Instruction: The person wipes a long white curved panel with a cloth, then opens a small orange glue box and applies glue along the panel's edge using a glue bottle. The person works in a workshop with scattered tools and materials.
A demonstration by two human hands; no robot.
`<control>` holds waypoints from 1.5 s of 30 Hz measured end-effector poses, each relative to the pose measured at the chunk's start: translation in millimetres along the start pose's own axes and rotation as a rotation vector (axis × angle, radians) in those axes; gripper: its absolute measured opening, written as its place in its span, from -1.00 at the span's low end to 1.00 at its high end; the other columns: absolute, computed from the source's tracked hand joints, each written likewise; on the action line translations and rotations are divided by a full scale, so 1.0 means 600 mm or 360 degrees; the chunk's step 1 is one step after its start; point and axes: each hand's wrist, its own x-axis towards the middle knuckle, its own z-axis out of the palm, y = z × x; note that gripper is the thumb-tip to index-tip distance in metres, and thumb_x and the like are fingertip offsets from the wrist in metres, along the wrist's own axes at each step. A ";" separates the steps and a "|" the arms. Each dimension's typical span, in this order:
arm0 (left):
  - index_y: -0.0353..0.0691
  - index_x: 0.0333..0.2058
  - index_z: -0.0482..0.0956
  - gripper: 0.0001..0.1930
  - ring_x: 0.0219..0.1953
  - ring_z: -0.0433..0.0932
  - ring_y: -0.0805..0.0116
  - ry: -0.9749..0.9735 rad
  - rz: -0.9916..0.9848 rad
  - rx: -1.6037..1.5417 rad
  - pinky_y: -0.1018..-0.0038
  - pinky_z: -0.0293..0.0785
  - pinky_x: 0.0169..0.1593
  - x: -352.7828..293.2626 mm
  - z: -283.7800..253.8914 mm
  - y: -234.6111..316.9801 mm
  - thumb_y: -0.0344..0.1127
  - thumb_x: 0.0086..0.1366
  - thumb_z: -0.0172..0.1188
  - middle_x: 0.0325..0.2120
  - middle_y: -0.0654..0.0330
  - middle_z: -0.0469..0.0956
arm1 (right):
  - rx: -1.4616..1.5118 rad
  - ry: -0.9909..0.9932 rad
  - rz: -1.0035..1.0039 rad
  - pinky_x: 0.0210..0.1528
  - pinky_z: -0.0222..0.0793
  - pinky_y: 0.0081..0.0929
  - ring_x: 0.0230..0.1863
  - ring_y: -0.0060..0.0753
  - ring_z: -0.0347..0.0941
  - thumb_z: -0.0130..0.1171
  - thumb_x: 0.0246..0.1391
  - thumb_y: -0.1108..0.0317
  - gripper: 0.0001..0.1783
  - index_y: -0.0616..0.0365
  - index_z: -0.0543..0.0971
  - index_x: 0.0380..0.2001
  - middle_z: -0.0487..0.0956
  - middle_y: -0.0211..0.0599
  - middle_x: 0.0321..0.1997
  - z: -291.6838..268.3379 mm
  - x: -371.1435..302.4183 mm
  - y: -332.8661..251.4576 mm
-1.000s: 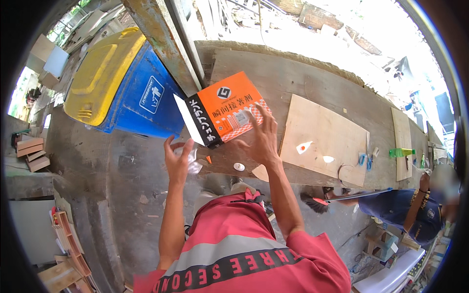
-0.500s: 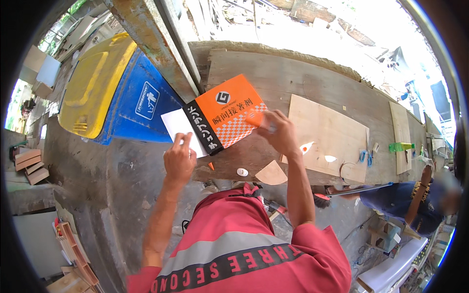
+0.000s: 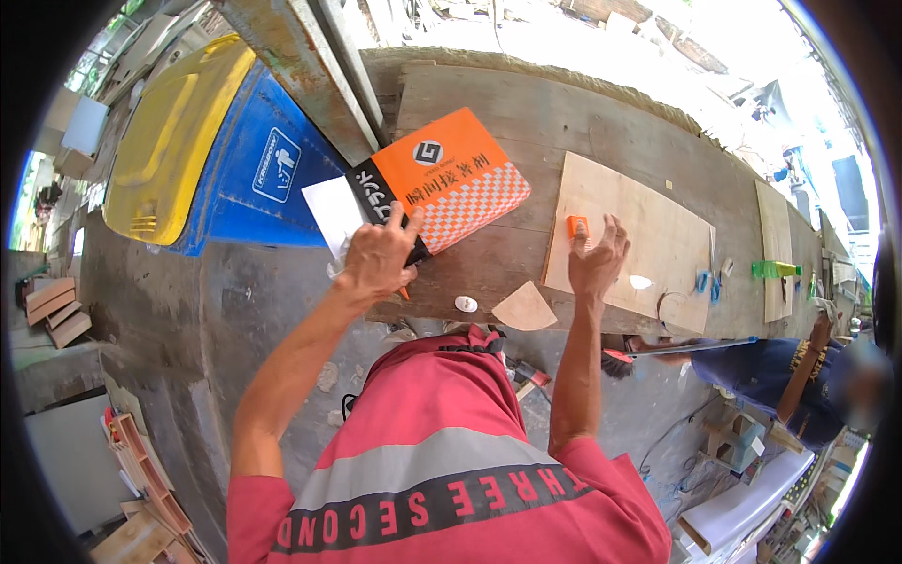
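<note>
A large orange box [image 3: 465,155] with a black edge band and a checkered area lies on the wooden table, its white flap [image 3: 329,207] folded out at the left. My left hand [image 3: 376,258] grips the box's near lower corner, fingers on top and thumb by the side. Over the plywood board, my right hand [image 3: 598,263] has its thumb and fingers apart. A small orange pack [image 3: 577,226] rests on the board at the thumb's tip. Beside that hand lies a small white piece [image 3: 640,282]. An orange cone-shaped tip [image 3: 404,293] shows just below my left hand.
The plywood board [image 3: 648,216] covers the table's middle. Near its front edge are a white round cap [image 3: 466,304] and a wood offcut [image 3: 524,307]. Blue scissors [image 3: 709,282] and a green bottle [image 3: 775,270] lie right. A blue bin [image 3: 254,179] stands left; a co-worker [image 3: 770,376] is at right.
My right hand has moved right from the large box to the board, where the small orange pack now sits. My left hand has shifted from the white flap onto the large box's corner.
</note>
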 end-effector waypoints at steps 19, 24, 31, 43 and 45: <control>-0.32 -0.07 0.68 -0.52 -0.42 0.60 0.46 0.1112 -0.0484 -0.1247 0.46 0.53 -0.29 0.027 -0.124 -0.109 -0.03 0.22 0.43 -0.38 0.08 0.71 | 0.0098 -0.1006 -0.1648 0.13 0.43 -0.28 0.12 -0.14 0.44 0.41 -0.22 0.33 -0.48 0.14 0.61 -0.08 0.61 -0.22 -0.08 0.132 0.068 -0.293; -0.34 -0.06 0.68 -0.58 -0.22 0.64 0.45 0.1063 -0.0425 -0.1270 0.47 0.55 -0.10 0.011 -0.118 -0.102 -0.17 0.20 0.46 -0.22 0.08 0.71 | 0.0196 -0.1346 -0.1997 0.30 0.22 -0.10 0.25 -0.09 0.34 0.49 -0.39 0.16 -0.19 0.09 0.55 0.09 0.58 -0.23 0.04 0.194 0.050 -0.354; -0.26 -0.07 0.70 -0.55 -0.31 0.62 0.32 0.0964 -0.0509 -0.1159 0.43 0.52 -0.20 -0.013 -0.118 -0.074 -0.10 0.14 0.49 -0.27 0.09 0.68 | 0.0631 -0.1539 -0.1621 0.24 0.29 -0.01 0.19 -0.02 0.44 0.50 -0.26 0.24 -0.32 0.14 0.58 0.03 0.58 -0.11 0.07 0.185 0.056 -0.351; -0.25 -0.10 0.71 -0.56 -0.22 0.63 0.43 0.0956 -0.0740 -0.1805 0.44 0.52 -0.15 -0.127 -0.065 -0.025 -0.01 0.22 0.43 -0.28 0.13 0.71 | 0.2949 -0.1268 0.1367 0.12 0.45 -0.25 0.05 -0.28 0.54 0.10 0.31 0.30 -0.65 0.22 0.50 0.08 0.61 -0.22 0.05 -0.053 -0.049 -0.147; -0.23 -0.03 0.68 -0.59 -0.18 0.58 0.56 0.0806 -0.0839 -0.2078 0.55 0.50 -0.14 -0.177 -0.059 0.004 -0.11 0.25 0.42 -0.23 0.20 0.69 | 0.2835 -0.1309 0.1361 0.17 0.43 -0.21 0.06 -0.26 0.54 0.11 0.30 0.28 -0.68 0.20 0.52 0.04 0.62 -0.23 0.02 -0.089 -0.098 -0.169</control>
